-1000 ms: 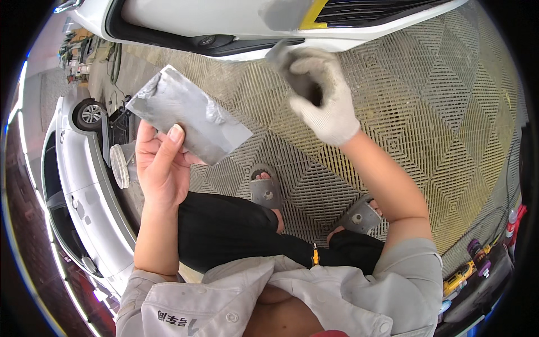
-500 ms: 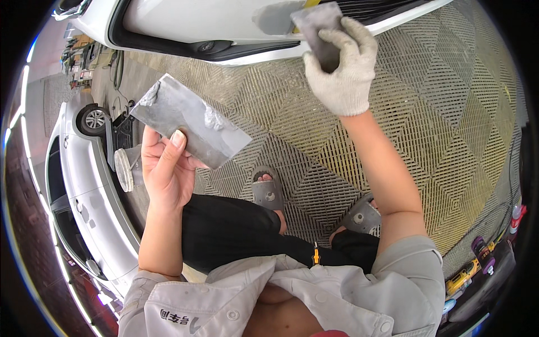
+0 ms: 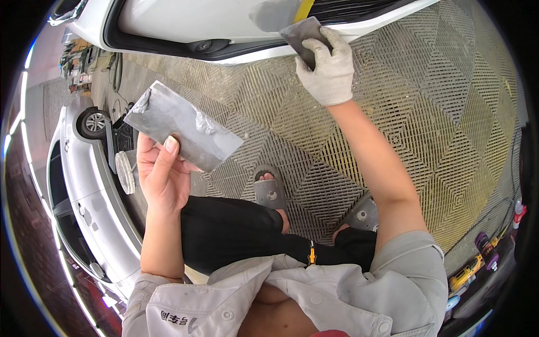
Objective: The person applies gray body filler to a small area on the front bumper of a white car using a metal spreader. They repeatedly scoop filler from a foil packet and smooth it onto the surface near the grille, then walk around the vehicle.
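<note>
My bare left hand pinches a flat metal putty plate between thumb and fingers. Grey putty sits in a lump near the plate's far edge, and more is smeared at its left corner. On my right hand is a pale knit glove; its fingers grip a thin dark-grey putty scraper. The scraper is at the lower edge of a white car panel, overlapping it in view; whether they touch I cannot tell. Just beyond it, the panel carries a smooth grey patch beside yellow masking tape.
Grated floor tiles lie beneath me, with my sandalled feet on them. A silver car stands to the left, a round tub near it. Power tools, one of them yellow, lie at the lower right.
My right hand has moved left and a little toward me with the scraper, which now looks sharper. The putty plate in my left hand has shifted slightly left.
</note>
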`<state>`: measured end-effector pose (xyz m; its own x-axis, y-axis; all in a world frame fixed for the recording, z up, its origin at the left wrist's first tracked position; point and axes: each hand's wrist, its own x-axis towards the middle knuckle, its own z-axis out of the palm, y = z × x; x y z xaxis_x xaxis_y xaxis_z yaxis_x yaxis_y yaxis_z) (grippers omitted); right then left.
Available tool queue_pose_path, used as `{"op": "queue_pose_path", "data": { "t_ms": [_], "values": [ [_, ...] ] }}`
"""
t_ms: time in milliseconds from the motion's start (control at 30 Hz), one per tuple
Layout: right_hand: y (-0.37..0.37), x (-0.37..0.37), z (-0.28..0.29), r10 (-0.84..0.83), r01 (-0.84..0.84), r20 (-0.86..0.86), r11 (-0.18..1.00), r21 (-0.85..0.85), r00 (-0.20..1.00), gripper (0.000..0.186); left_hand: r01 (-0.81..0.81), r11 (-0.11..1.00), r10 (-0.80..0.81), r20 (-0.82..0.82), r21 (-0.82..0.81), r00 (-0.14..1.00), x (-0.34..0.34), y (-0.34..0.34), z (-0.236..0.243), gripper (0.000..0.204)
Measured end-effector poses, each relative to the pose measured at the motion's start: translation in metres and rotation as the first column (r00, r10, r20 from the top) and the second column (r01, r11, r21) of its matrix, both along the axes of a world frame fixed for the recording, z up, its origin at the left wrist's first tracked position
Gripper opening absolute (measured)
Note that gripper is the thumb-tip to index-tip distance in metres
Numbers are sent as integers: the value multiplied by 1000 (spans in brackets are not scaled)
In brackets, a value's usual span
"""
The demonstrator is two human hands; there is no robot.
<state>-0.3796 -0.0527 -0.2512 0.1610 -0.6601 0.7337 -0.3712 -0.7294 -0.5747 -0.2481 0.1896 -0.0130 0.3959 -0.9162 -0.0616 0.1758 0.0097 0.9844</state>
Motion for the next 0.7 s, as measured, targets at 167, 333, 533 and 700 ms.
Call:
{"op": "queue_pose_path", "data": {
  "t_ms": [167, 333, 533, 700],
  "values": [
    [15, -7, 11, 55, -55, -6, 998, -20, 998, 37, -61, 997, 59, 37, 41, 998, 5, 1, -3, 41],
    [53, -33, 58, 469, -540, 336, 826, 161, 817, 40, -3, 999, 2, 22, 51, 1000, 10, -3, -6, 43],
    [59, -52, 83, 478, -898, 877, -359, 254, 56, 44, 16, 1000, -16, -33, -5, 999, -1, -11, -6, 46],
    [48, -49, 56, 530, -724, 509, 368, 583, 679, 30, 109, 993, -112, -56, -56, 992, -6, -16, -3, 49]
  ]
}}
